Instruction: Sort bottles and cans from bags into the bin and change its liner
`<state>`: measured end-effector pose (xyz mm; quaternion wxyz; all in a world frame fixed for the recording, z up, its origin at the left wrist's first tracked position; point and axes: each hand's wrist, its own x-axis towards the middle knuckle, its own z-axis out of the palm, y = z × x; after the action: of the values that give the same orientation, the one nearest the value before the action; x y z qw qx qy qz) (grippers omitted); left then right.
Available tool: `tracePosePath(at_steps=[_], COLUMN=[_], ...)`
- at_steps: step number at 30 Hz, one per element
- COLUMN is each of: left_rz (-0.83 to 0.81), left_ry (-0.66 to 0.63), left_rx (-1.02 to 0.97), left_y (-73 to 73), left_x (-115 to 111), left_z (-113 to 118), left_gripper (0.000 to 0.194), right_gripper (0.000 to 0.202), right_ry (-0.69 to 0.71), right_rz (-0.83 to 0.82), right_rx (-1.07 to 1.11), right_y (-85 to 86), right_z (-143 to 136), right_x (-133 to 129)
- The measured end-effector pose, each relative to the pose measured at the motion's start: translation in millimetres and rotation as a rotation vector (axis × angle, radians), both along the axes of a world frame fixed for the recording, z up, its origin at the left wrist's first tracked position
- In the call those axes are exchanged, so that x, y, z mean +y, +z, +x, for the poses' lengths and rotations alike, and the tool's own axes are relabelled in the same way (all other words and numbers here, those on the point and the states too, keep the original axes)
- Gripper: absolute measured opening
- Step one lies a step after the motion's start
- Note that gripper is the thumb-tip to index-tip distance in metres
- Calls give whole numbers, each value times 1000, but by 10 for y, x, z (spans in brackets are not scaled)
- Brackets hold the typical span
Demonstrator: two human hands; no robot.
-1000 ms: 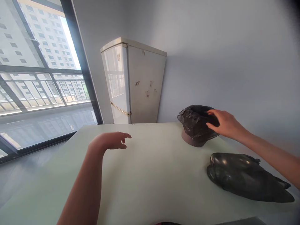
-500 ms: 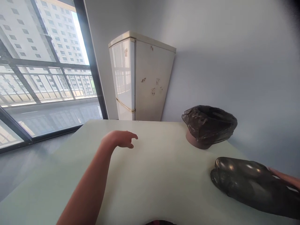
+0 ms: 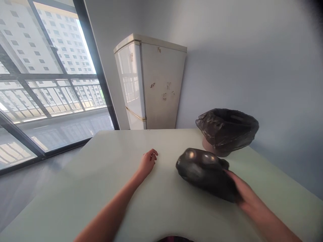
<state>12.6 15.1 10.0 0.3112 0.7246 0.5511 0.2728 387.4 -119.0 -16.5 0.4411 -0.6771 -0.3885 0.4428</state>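
Observation:
My right hand [image 3: 241, 188] grips the near right end of a full, shiny black plastic bag [image 3: 205, 171], its fingers partly hidden by the bag and blurred. Whatever fills the bag cannot be seen. To the left, my left hand [image 3: 149, 159] hovers over or rests on the table, fingers loosely bent with gaps between them, holding nothing. Behind the held bag stands a small brownish bin [image 3: 208, 145] lined with a thin black bin bag [image 3: 227, 131], which is folded over its rim and gapes at the top.
The pale green-white table [image 3: 161, 215] spreads under both hands. Beyond its far edge stands a worn white fridge [image 3: 161, 84]. A grey wall [image 3: 239, 67] runs along the right, and a large window [image 3: 50, 84] with a dark frame is at the left.
My right hand has carried the full black plastic bag leftward from the right edge towards the table's middle. My left hand has shifted right, its fingers now more bent.

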Motion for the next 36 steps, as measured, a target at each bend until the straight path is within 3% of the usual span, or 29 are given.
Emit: tracePosePath(at_steps=[2,4,7,11,16,21,25,28,31,33,36], left_rz=[39,101,210,303,302,288,314,565,771,816,819], left_ry=[105,209,219,169,191,127,141,210,28,-76,-107], left_rx=[-48,-58,-110,-204,-260,-397,-542,-401,-182,-101,-95], left_y=[-67,-89,-77,-72,-169,-390,-445,-337,-247,-256,-333], left_x=[0,-24,-67,-52,60,272,329,191,30,-13,24], left_z=[-42,-96,-153,-165,-207,-227,-207,-183,-104,-36,19], left_gripper=[23,22,24,20,21,37,38,39,37,34,25], right_gripper=[42,40,37,36,43,50,63,68,69,65,52], right_ry=[-127,-108,-15,102,216,514,604,657,704,694,664], right_rz=[1,12,5,90,229,303,379,403,437,457,482], right_rx=[245,333,317,174,-65,56,51,34,78,118,117], right_y=[65,120,126,60,10,-103,-174,-206,-218,-205,-164], right_z=[-393,-735,-1109,-1388,-1431,-1357,-1353,-1349,-1362,-1383,-1404], right_x=[215,436,704,876,921,953,973,992,995,985,964])
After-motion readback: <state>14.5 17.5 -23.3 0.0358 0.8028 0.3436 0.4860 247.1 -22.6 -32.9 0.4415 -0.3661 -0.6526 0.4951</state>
